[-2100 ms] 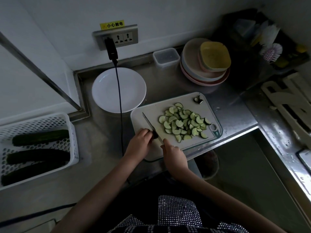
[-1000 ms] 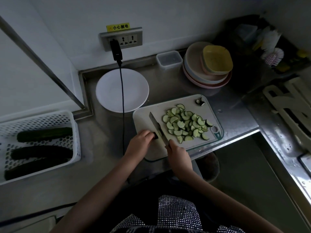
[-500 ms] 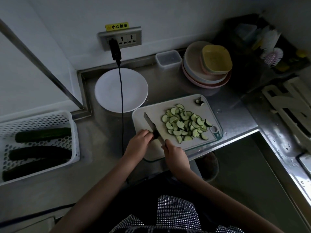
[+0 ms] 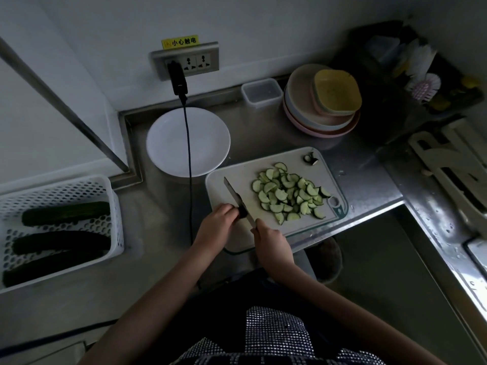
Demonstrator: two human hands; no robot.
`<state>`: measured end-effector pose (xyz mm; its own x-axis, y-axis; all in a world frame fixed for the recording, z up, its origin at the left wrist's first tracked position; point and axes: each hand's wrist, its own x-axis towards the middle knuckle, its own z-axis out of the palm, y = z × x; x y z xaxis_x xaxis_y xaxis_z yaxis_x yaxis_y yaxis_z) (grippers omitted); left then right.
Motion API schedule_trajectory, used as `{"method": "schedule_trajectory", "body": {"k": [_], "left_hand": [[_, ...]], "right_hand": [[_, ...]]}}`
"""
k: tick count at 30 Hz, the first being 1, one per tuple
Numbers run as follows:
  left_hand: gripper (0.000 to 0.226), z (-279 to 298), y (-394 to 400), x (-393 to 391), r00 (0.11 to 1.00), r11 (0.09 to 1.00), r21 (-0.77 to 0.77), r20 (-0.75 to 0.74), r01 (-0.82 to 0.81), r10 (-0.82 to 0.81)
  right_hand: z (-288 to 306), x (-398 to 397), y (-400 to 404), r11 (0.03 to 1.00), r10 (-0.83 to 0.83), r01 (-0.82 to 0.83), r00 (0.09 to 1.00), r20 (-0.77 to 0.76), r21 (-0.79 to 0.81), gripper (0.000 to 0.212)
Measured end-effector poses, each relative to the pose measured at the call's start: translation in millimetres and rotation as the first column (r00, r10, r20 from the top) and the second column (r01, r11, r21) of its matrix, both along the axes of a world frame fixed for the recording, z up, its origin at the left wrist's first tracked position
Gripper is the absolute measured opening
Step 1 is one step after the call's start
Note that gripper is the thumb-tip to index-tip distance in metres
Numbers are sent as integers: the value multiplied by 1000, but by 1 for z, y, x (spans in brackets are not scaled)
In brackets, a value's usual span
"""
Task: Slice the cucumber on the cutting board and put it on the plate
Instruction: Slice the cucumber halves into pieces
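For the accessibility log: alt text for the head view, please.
On a cutting board, the right hand holds a knife against a cucumber stub gripped by the left hand; slices beside it, white plate bare.

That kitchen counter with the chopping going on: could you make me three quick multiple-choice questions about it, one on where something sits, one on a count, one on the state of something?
1. Where is the white plate relative to the cutting board?
A. Beyond its far-left corner
B. On top of it
C. Inside the basket

2. How many whole cucumbers lie in the white basket?
A. One
B. Three
C. Five

3. What is on the white plate?
A. A heap of slices
B. The knife
C. No cucumber yet

Answers:
1. A: the plate sits on the steel counter behind the board's left end, under the black cable.
2. B: three dark cucumbers lie side by side.
3. C: the cucumber slices are all piled on the board, where the right hand holds the knife and the left hand steadies a dark cucumber end.
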<state>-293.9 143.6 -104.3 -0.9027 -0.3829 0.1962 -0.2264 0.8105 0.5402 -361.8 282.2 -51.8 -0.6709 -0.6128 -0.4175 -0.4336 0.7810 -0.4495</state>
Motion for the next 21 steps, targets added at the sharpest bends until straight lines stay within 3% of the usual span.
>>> {"method": "schedule_trajectory", "body": {"k": [3,13,21], "left_hand": [[19,-1,0,1,1000,1000,18,17,0,0],[16,4,1,2,1000,1000,18,28,-10,10],[20,4,1,2,998,999,40,67,-3,0]], "right_hand": [[-2,-1,-1,999,9,-10,1000,24,49,6],[3,-2,3,997,24,-21,999,-38,72,12],[13,1,14,998,-37,35,999,-32,-48,16]]}}
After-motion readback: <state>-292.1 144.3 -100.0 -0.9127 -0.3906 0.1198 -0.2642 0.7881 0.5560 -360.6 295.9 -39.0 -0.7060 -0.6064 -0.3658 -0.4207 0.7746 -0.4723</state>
